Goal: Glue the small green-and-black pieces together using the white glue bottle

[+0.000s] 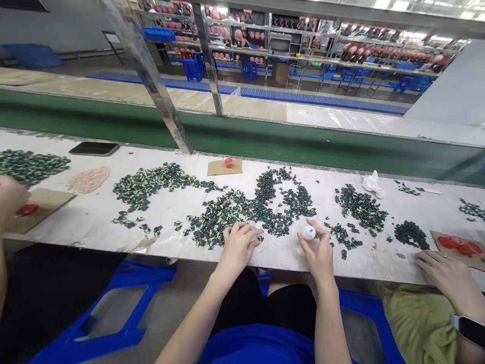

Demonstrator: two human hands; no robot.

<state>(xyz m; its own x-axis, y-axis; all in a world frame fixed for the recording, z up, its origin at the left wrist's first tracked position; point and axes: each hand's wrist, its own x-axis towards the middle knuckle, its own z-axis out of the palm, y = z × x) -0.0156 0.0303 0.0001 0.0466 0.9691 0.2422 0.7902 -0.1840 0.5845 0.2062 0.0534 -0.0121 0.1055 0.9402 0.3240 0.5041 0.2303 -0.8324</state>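
- The right hand (320,250) pinches a small white round plastic piece with a blue centre (309,232) between thumb and fingers, just above the near edge of the long white desk (94,222). The hold looks light, so the piece could slip, roll off that edge and drop to the floor.
- The left hand (239,243) lies palm down on the near fringe of a heap of small dark green and bright green plastic parts (242,210). Its fingers are bent and close together, and I cannot tell whether they hold a part. A careless sweep there could push loose parts over the edge.
- Scattered parts (341,235) lie just beside the right hand, and a nudge of the wrist could knock them into the neighbouring heaps.
- A co-worker's hand with a dark wristwatch (447,275) rests near the right arm, beside a brown cardboard sheet with red caps (460,246). Their arms could bump.
- The desk is scuffed and crowded. It carries a pale pink heap (89,179), a dark flat tray (94,148), a small red cup on a cardboard square (228,162) and a crumpled white tissue (373,183).
- At the far left, another person's hand (9,199) is beside a red cap on cardboard (26,209).
- Behind the desk runs a green conveyor belt (265,144), crossed by slanted metal posts (151,76).
- Further back stand shelves of pink and red goods (303,40) and blue plastic stools (193,68).
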